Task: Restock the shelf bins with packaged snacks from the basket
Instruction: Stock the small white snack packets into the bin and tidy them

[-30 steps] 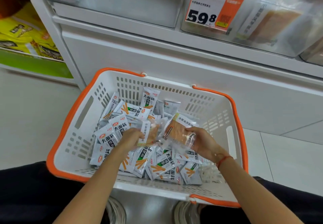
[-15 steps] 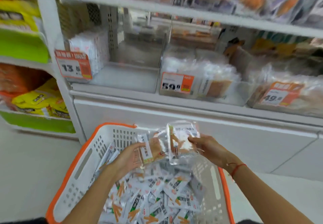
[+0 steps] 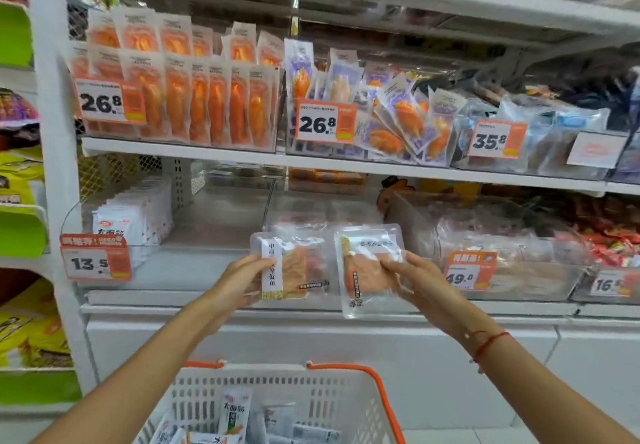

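**Two Snack Packets Held at the Lower Shelf Bins**

The left hand point(image 3: 242, 279) grips a clear snack packet point(image 3: 292, 265) by its left edge, thumb on the front face. The packet stands upright, long axis vertical, with a white label strip running down its left side.

The right hand point(image 3: 420, 282) grips a second clear packet point(image 3: 369, 267) at its right side, fingers spread across the front. This packet is also upright, long axis vertical and slightly tilted, its lower end hanging below the shelf edge point(image 3: 519, 307).

The two packets sit side by side, just apart, in front of the clear middle bin point(image 3: 329, 208) on the lower shelf.

The white basket point(image 3: 346, 398) with orange rim lies near and below, holding small white packets point(image 3: 233, 412).
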The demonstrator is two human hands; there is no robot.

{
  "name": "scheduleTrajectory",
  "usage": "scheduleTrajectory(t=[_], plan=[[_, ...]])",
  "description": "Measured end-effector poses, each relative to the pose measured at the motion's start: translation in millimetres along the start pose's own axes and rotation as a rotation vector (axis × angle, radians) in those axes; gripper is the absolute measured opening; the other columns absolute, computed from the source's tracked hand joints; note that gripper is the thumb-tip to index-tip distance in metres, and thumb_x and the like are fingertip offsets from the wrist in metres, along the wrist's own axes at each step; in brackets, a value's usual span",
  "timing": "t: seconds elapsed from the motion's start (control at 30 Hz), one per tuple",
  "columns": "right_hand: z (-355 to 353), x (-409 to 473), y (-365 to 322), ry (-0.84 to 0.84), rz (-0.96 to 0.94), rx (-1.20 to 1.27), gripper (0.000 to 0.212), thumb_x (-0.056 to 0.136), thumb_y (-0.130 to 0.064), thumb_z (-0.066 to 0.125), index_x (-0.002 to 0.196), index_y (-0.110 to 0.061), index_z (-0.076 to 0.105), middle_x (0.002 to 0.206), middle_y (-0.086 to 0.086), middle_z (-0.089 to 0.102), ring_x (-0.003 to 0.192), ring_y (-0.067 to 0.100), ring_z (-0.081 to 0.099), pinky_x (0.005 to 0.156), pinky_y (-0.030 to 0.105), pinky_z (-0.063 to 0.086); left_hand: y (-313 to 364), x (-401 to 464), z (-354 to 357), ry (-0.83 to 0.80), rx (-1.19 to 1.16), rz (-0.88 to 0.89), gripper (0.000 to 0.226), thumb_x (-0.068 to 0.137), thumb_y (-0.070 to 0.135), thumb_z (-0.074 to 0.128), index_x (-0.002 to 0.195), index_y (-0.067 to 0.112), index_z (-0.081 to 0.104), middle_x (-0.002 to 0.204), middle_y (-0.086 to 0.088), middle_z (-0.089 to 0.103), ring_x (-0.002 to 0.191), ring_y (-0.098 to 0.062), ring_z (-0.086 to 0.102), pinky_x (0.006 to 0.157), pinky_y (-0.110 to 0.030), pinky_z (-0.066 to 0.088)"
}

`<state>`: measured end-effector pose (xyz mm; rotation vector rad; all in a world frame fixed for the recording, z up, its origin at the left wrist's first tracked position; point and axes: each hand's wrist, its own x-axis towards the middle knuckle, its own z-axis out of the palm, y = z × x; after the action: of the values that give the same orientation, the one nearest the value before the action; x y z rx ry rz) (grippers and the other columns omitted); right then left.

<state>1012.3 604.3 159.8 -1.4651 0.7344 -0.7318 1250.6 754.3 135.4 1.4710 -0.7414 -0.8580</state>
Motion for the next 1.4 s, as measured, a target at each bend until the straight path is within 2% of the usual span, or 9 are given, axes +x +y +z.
scheduleTrajectory(t=[0.1,0.3,0.43,0.57,0.83,0.97,1.13,1.3,1.4], plan=[[-3.6,4.3,-0.3,-0.019,0.007,0.026,0.027,0.089,-0.017,0.062,0.116,-0.013,0.065,0.116,0.009,0.068,0.109,0.024,0.062,0.098,0.036,0.045,8.4,7.4,6.7,-0.03,-0.061,0.011,0.027,0.096,0.025,0.05,0.121,0.022,0.059,0.112,-0.008,0.069,0.104,-0.025,0.065,0.099,-0.04,0.046],[0.3,5.3,3.4,-0.151,-0.007,-0.091,0.028,0.088,-0.022,0.064,0.114,-0.01,0.065,0.11,0.006,0.07,0.101,0.019,0.066,0.088,0.026,0.049,12.1,14.8,17.1,-0.091,-0.113,-0.016,0.028,0.098,0.018,0.043,0.122,0.023,0.056,0.111,-0.009,0.067,0.094,-0.021,0.063,0.079,-0.031,0.051],[1.9,-0.6,-1.4,-0.352,-0.073,-0.511,0.031,0.081,-0.031,0.073,0.107,-0.014,0.067,0.098,-0.008,0.065,0.084,0.007,0.062,0.069,0.021,0.049,0.2,11.7,7.6,-0.181,0.017,-0.15,0.03,0.099,0.014,0.04,0.124,0.008,0.056,0.094,-0.005,0.069,0.084,-0.018,0.063,0.068,-0.028,0.047],[24.3,5.7,7.2,-0.159,-0.215,-0.889,0.028,0.069,-0.035,0.082,0.086,-0.025,0.063,0.091,-0.013,0.062,0.084,0.007,0.061,0.064,0.01,0.045,-12.4,-1.9,12.7,-0.323,0.115,-0.213,0.027,0.1,0.021,0.039,0.117,0.016,0.06,0.1,-0.003,0.071,0.089,-0.018,0.064,0.075,-0.028,0.049],[50.3,6.7,12.9,0.192,-0.246,-0.606,0.047,0.06,-0.035,0.089,0.092,-0.017,0.059,0.087,-0.006,0.057,0.081,0.009,0.053,0.057,0.01,0.039,-23.5,-15.8,35.8,-0.224,0.115,0.03,0.03,0.095,0.012,0.055,0.125,0.018,0.054,0.106,0.002,0.071,0.093,-0.012,0.068,0.081,-0.028,0.053],[45.6,1.7,11.9,-0.127,-0.213,-0.816,0.037,0.066,-0.028,0.086,0.089,-0.017,0.06,0.072,-0.014,0.053,0.064,0.004,0.049,0.051,0.008,0.039,-22.8,-14.2,41.6,-0.117,0.059,0.07,0.032,0.092,0.011,0.058,0.124,0.018,0.055,0.1,0.003,0.07,0.081,-0.008,0.066,0.069,-0.022,0.053],[10.7,7.6,-11.2,-0.315,-0.284,-0.621,0.016,0.085,-0.008,0.068,0.083,-0.019,0.058,0.082,-0.003,0.068,0.076,0.012,0.065,0.066,0.019,0.05,-1.6,-7.0,46.8,-0.089,0.066,0.136,0.017,0.093,0.019,0.057,0.11,0.022,0.062,0.108,-0.002,0.07,0.095,-0.016,0.067,0.088,-0.032,0.053],[-22.4,36.3,-22.9,0.001,-0.43,-0.234,0.018,0.087,-0.01,0.064,0.1,-0.021,0.06,0.098,-0.006,0.072,0.092,0.012,0.069,0.076,0.026,0.055,45.0,26.9,40.8,-0.017,0.061,0.264,0.031,0.089,0.005,0.06,0.12,0.012,0.054,0.113,-0.009,0.067,0.098,-0.023,0.065,0.066,-0.019,0.054],[-28.6,54.9,-20.4,0.158,-0.438,-0.093,0.018,0.087,-0.011,0.066,0.093,-0.028,0.06,0.091,-0.012,0.072,0.085,0.004,0.068,0.068,0.016,0.052,63.8,47.7,31.0,-0.031,0.121,0.308,0.033,0.087,0.006,0.063,0.118,0.011,0.054,0.101,-0.003,0.071,0.084,-0.01,0.068,0.064,-0.014,0.05]])
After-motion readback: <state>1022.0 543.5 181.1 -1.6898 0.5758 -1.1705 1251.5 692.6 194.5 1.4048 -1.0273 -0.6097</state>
